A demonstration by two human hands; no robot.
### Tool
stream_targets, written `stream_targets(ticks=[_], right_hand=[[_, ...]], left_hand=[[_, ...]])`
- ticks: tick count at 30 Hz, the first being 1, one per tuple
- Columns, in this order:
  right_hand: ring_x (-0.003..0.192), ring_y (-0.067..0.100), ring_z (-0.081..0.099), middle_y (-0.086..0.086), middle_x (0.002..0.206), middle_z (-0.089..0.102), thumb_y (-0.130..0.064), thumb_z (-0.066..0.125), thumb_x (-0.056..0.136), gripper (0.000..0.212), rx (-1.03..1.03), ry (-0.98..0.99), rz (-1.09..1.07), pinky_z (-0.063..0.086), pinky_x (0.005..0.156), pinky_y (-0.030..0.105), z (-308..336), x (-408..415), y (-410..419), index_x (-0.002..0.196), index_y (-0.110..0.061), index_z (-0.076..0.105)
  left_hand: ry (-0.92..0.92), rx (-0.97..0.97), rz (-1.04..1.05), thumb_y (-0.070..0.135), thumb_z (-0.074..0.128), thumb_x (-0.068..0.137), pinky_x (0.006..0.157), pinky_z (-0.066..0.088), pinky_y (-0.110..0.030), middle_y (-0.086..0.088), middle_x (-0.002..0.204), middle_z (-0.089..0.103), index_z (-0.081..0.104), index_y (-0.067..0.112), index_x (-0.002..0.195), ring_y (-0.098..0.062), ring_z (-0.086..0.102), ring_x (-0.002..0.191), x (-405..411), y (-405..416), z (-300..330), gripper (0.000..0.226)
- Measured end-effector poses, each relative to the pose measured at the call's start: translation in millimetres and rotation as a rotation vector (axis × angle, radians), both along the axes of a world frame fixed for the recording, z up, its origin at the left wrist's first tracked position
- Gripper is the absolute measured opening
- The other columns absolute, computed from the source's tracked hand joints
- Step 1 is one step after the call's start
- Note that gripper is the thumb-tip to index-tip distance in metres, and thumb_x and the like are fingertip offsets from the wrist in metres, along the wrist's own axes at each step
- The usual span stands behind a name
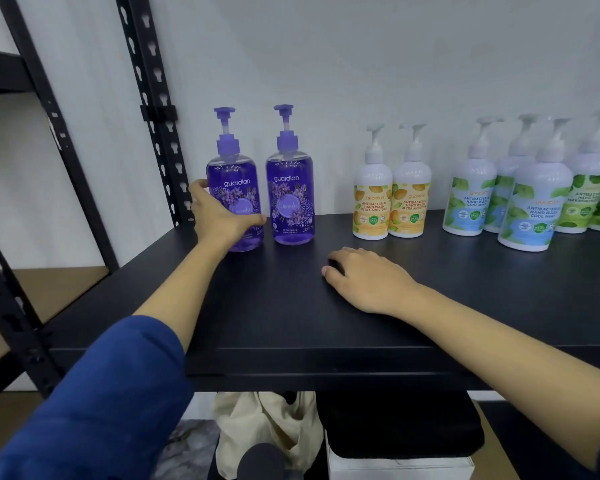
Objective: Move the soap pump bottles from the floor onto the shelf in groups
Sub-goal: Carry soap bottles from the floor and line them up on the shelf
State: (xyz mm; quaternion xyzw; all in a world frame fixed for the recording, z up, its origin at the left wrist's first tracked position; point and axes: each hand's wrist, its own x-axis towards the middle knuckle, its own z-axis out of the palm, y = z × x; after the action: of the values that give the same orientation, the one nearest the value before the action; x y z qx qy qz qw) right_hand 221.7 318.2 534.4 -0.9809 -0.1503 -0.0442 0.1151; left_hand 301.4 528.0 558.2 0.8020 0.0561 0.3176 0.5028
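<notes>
Black shelf (430, 271), matte, flat, on slotted black uprights (153, 109) against a white wall (361, 57); plenty of bare board in front, so sliding a bottle looks easy. Bottles stand upright along the back in groups: green-label set (534, 199) far right, two orange-label (392, 199) middle, two purple (293, 188) left, side by side, just apart. Left hand (219, 216) wraps the lower body of the left purple bottle (232, 181), thumb across its front, fingers round the far side; base looks down on the shelf. Right hand (368, 275) rests on the board, fingers loosely curled, holding nothing. Handling, by judgement: full clear bottle, fairly heavy, rigid smooth plastic, likely slick; take it round the body, not the thin pump neck. Below the shelf: cloth bag (267, 427), dark bin (399, 420).
</notes>
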Motion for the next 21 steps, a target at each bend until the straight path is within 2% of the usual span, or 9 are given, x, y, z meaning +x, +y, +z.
stream_targets(ticks=[5,8,11,21], right_hand=[[0.124,0.026,0.044,0.007,0.137,0.048,-0.041,0.030,0.100,0.047,0.001,-0.006,-0.003,0.037,0.097,0.039,-0.5,-0.6,-0.2,0.133,-0.012,0.047],[0.124,0.026,0.044,0.007,0.137,0.048,-0.041,0.030,0.100,0.047,0.001,-0.007,-0.004,0.037,0.097,0.039,0.0,-1.2,0.0,0.133,-0.012,0.047],[0.124,0.026,0.045,0.007,0.136,0.049,-0.041,0.030,0.100,0.047,0.000,-0.006,-0.002,0.037,0.096,0.039,0.8,-1.7,0.1,0.132,-0.012,0.048],[0.123,0.027,0.046,0.008,0.136,0.049,-0.041,0.031,0.100,0.046,0.006,-0.011,-0.005,0.037,0.097,0.039,1.1,-2.2,0.7,0.131,-0.012,0.049]], left_hand=[[0.037,-0.076,-0.139,0.010,0.088,0.058,0.098,0.046,-0.038,-0.005,0.127,0.054,0.025,0.018,0.138,-0.020,0.055,0.114,-0.8,5.8,0.9,0.102],[0.058,-0.115,-0.207,0.005,0.087,0.059,0.097,0.048,-0.042,0.000,0.118,0.053,0.025,0.020,0.141,-0.019,0.056,0.111,-2.0,8.2,1.5,0.104],[0.066,-0.141,-0.259,0.002,0.085,0.061,0.094,0.050,-0.041,0.004,0.112,0.051,0.026,0.020,0.143,-0.016,0.056,0.106,-3.2,8.7,2.2,0.103],[0.047,-0.162,-0.310,0.002,0.085,0.061,0.091,0.052,-0.037,0.003,0.115,0.049,0.026,0.020,0.143,-0.015,0.055,0.107,-3.2,8.4,1.3,0.102]])
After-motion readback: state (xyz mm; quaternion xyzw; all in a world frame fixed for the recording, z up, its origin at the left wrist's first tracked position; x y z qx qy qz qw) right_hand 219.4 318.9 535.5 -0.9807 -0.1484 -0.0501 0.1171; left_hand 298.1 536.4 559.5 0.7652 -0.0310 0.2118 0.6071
